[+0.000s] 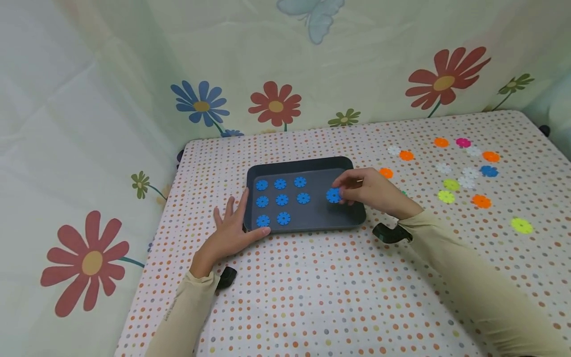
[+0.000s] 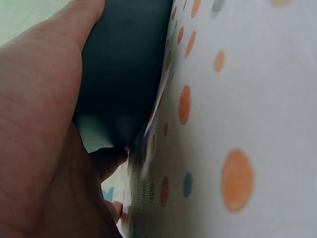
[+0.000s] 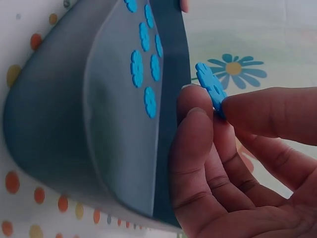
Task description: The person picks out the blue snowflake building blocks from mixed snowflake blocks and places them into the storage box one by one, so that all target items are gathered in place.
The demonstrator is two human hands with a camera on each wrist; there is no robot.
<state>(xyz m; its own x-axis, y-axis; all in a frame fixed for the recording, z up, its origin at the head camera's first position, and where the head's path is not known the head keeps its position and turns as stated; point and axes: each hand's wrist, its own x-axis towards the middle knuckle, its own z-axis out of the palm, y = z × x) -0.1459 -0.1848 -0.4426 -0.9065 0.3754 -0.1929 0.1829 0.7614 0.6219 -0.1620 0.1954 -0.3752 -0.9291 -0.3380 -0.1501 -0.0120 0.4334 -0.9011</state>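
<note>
A dark grey baking tray (image 1: 318, 220) lies on the table with several blue notched discs (image 1: 282, 200) set in rows over its left part. Between thumb and fingertips my right hand (image 1: 368, 191) pinches another blue notched disc (image 1: 332, 195), held above the tray's right part. In the right wrist view that pinched disc (image 3: 210, 85) is tilted, its lower edge in the fingers. My left hand (image 1: 234, 228) rests at the tray's left near corner, fingers spread and thumb along the front rim. In the left wrist view the hand (image 2: 44, 109) lies against the tray's dark outer wall (image 2: 124, 64).
Loose notched discs in orange, white, yellow, pink and blue lie scattered on the right side, among them a blue one (image 1: 488, 171) and a yellow one (image 1: 522, 225). A dotted cloth (image 1: 303, 297) covers the table. A flowered curtain (image 1: 357, 64) hangs behind it.
</note>
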